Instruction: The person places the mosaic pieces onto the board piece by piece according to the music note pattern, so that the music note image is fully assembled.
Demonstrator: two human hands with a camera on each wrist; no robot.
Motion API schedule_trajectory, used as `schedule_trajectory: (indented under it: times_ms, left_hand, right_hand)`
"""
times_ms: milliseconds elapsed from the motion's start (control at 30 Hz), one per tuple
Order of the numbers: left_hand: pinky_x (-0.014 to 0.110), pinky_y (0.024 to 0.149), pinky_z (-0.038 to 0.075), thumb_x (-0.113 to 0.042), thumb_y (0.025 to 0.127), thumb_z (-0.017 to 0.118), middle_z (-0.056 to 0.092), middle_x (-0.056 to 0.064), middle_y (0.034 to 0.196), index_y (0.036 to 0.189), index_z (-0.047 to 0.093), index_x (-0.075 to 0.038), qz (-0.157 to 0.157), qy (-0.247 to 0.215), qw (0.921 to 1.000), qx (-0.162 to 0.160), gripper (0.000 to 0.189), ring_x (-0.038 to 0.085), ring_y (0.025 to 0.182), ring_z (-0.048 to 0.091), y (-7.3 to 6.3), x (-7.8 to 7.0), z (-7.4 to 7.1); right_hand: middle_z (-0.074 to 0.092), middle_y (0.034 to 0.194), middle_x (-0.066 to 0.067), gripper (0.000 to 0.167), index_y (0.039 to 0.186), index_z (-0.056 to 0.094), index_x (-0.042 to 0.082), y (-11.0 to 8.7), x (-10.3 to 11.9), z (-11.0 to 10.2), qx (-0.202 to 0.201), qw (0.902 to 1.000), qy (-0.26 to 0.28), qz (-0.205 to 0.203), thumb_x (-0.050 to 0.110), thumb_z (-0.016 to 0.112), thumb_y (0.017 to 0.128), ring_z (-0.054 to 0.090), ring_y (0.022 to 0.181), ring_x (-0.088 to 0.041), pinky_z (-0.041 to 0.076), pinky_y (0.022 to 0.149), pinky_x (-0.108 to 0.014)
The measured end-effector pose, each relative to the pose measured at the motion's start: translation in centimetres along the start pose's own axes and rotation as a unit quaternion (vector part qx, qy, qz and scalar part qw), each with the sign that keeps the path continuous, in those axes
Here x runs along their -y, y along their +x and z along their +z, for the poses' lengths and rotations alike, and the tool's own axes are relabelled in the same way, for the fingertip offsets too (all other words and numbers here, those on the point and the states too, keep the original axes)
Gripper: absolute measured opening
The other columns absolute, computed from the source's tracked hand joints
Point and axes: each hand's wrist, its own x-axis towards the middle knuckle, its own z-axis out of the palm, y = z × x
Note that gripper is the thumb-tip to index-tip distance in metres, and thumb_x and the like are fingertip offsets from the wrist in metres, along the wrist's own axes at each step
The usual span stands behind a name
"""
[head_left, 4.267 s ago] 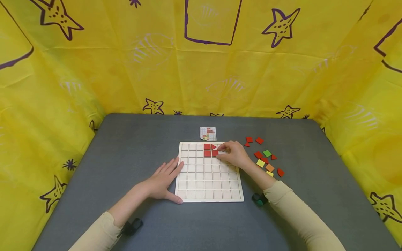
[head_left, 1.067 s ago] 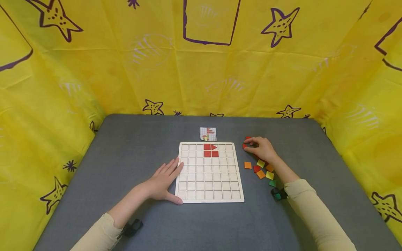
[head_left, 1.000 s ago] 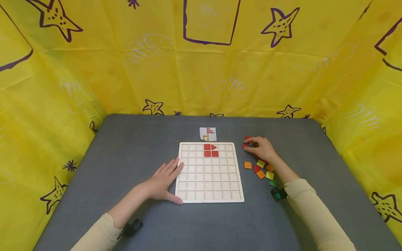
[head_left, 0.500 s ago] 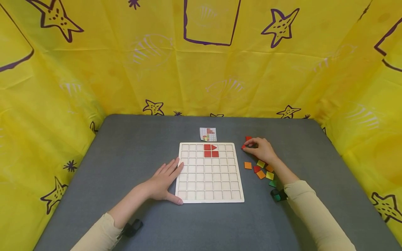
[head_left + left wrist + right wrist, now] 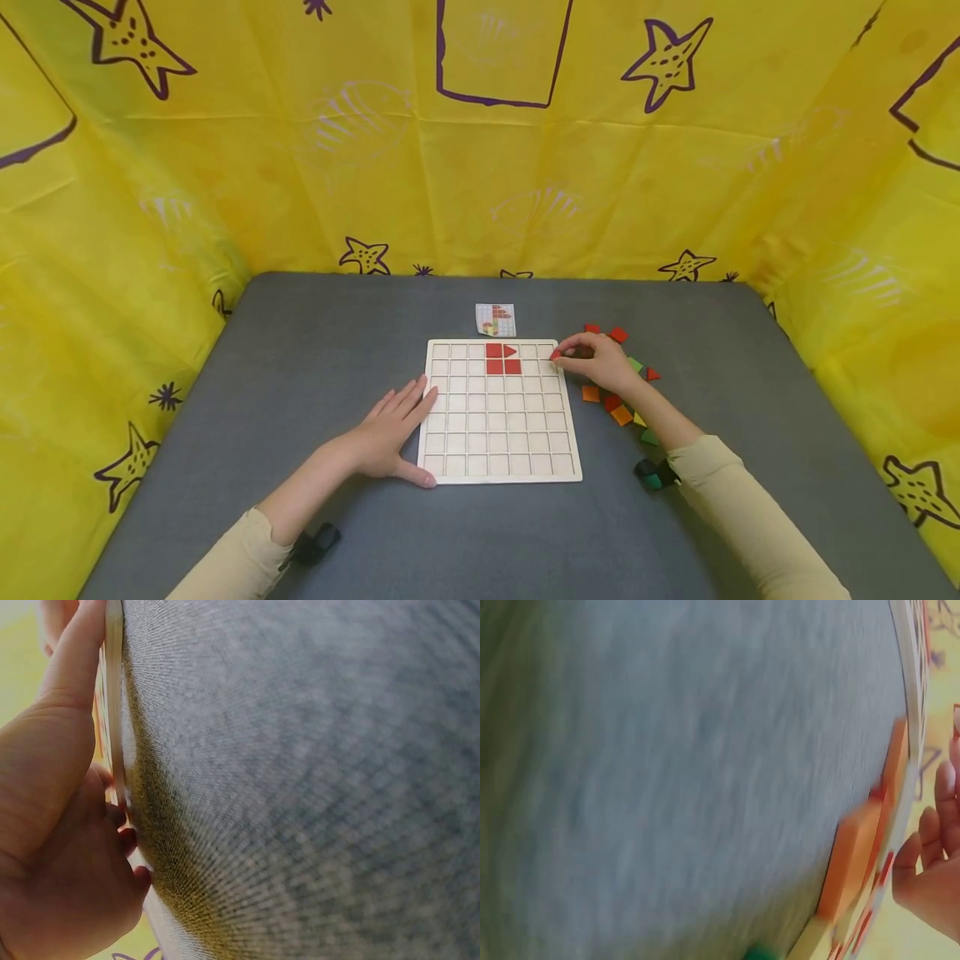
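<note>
A pale wooden grid board (image 5: 498, 433) lies on the grey table, with red square tiles (image 5: 493, 367) and a red triangle tile (image 5: 509, 352) set in its upper cells. My left hand (image 5: 386, 433) rests with spread fingers along the board's left edge, thumb at the near corner. In the left wrist view that hand (image 5: 60, 825) lies against the board's side (image 5: 114, 690). Over the board's upper right edge, my right hand (image 5: 603, 364) pinches a small red triangle tile (image 5: 555, 355) between thumb and fingertips. The right wrist view shows part of this hand (image 5: 934, 855).
Loose tiles lie right of the board, among them an orange square (image 5: 591, 394), a red square (image 5: 618, 335) and a green one (image 5: 649, 437). Behind the board lies a small printed pattern card (image 5: 495, 320). Yellow cloth (image 5: 480, 192) surrounds the table's back and sides.
My right hand has placed no new tile since a second ago; it has lifted the red triangle tile from the pile and moved left to the board's edge. My left hand stays put.
</note>
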Motion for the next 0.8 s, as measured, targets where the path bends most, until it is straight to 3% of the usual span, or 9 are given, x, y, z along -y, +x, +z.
schedule_trajectory:
  times_ms: [200, 433, 800]
  left_hand:
    - [0.054, 0.116, 0.008, -0.075, 0.066, 0.071, 0.001, 0.017, 0.162, 0.156, 0.013, -0.006, 0.0, 0.002, 1.0, 0.0, 0.128, 0.034, 0.148, 0.003, 0.0, 0.1, 0.0]
    - [0.055, 0.116, 0.008, -0.075, 0.066, 0.071, 0.001, 0.017, 0.162, 0.156, 0.014, -0.006, 0.001, 0.004, 1.0, 0.0, 0.128, 0.034, 0.148, 0.004, 0.1, 0.1, 0.1]
    - [0.055, 0.116, 0.008, -0.076, 0.066, 0.07, 0.001, 0.017, 0.162, 0.157, 0.013, -0.007, -0.004, -0.001, 1.0, 0.001, 0.128, 0.034, 0.148, 0.003, 0.1, 0.1, 0.0]
  right_hand:
    - [0.062, 0.088, -0.001, 0.021, 0.098, 0.074, 0.016, 0.5, 0.8, 1.6, 0.019, 0.9993, -0.027, -0.019, 0.03, 0.079, 0.083, 0.052, 0.079, -0.021, 0.041, 0.065, -0.032]
    - [0.059, 0.078, 0.003, 0.014, 0.095, 0.076, 0.016, 1.2, 1.0, 2.7, 0.028, 0.9949, -0.068, -0.068, 0.025, 0.079, 0.084, 0.048, 0.073, -0.019, 0.037, 0.063, -0.032]
    - [0.065, 0.079, 0.009, 0.014, 0.099, 0.079, 0.02, 1.3, 1.4, 3.3, 0.029, 0.9927, -0.085, -0.08, 0.022, 0.077, 0.085, 0.049, 0.075, -0.017, 0.038, 0.064, -0.033]
